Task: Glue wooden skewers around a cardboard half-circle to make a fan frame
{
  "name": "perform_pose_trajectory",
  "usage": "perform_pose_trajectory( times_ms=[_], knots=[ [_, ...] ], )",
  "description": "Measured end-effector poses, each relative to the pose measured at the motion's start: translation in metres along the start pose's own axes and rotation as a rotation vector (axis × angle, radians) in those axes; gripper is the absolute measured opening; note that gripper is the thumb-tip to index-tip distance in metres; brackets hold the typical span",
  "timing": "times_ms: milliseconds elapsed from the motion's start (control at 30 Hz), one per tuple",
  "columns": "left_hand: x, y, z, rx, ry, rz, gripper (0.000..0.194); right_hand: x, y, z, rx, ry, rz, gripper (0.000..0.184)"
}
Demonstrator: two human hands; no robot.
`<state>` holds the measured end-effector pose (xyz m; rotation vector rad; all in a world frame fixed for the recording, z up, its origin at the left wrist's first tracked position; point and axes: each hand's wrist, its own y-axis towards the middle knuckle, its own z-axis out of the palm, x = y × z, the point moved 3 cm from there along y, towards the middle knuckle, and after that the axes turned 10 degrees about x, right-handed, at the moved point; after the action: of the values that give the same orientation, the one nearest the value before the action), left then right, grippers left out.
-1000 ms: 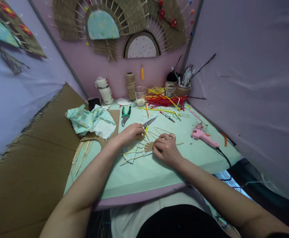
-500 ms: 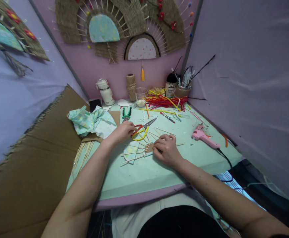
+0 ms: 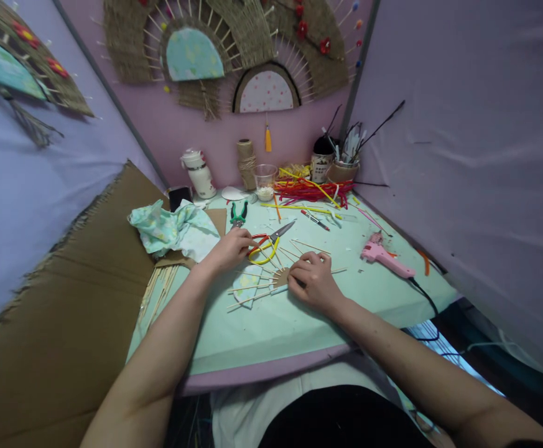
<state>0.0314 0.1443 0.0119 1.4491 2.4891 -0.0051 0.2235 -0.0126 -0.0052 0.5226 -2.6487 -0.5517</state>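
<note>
On a green-covered desk [image 3: 234, 339], a small cardboard half-disc [image 3: 279, 279] lies in front of the person, its curved edge facing away, with thin sticks [image 3: 252, 287] spreading from it like rays. The right hand [image 3: 316, 283] curls over the half-disc's right side, fingers bent and fairly close together, probably to steady it against the desk; whether it grips an edge is hidden. The left hand [image 3: 234, 244], beyond and left of the half-disc, has its fingers drawn narrow at a stick's outer end, perhaps to control its angle; a firm pinch cannot be told. A patterned fabric piece [image 3: 245, 282] lies left of the half-disc, partly under the sticks. Just beyond it, scissors [image 3: 277, 235] with red and yellow handles lie slightly open, seemingly within easy reach. A pink glue gun [image 3: 387, 259] rests well to the half-disc's right, perhaps so its cord stays off the sticks.
</note>
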Motion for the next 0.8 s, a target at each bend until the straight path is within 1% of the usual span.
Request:
perform_pose_trajectory(
  times_ms=[100, 233, 333, 467, 600, 700, 800],
  knots=[
    [-0.007, 0.001, 0.004, -0.009, -0.003, 0.055, 0.034, 0.0, 0.0, 0.0, -0.009, 0.005, -0.001, 0.021],
    [-0.018, 0.001, 0.006, -0.007, -0.01, 0.116, 0.039, 0.0, 0.0, 0.0, -0.005, 0.0, 0.003, 0.02],
    [-0.016, 0.0, 0.006, -0.033, -0.007, 0.081, 0.038, 0.0, 0.0, 0.0, -0.007, 0.009, 0.004, 0.02],
    [-0.005, -0.001, 0.003, -0.103, 0.003, -0.009, 0.034, 0.0, 0.0, 0.0, -0.006, -0.004, 0.005, 0.02],
    [-0.002, -0.002, 0.002, -0.146, 0.007, -0.014, 0.035, 0.0, 0.0, 0.0, 0.003, -0.001, 0.011, 0.02],
    [-0.007, -0.002, 0.003, -0.119, -0.006, 0.018, 0.037, -0.001, 0.0, 0.001, 0.002, 0.015, 0.009, 0.019],
    [-0.014, -0.002, 0.004, -0.066, -0.022, 0.058, 0.038, -0.001, 0.0, 0.001, 0.0, 0.007, 0.009, 0.018]
  ],
)
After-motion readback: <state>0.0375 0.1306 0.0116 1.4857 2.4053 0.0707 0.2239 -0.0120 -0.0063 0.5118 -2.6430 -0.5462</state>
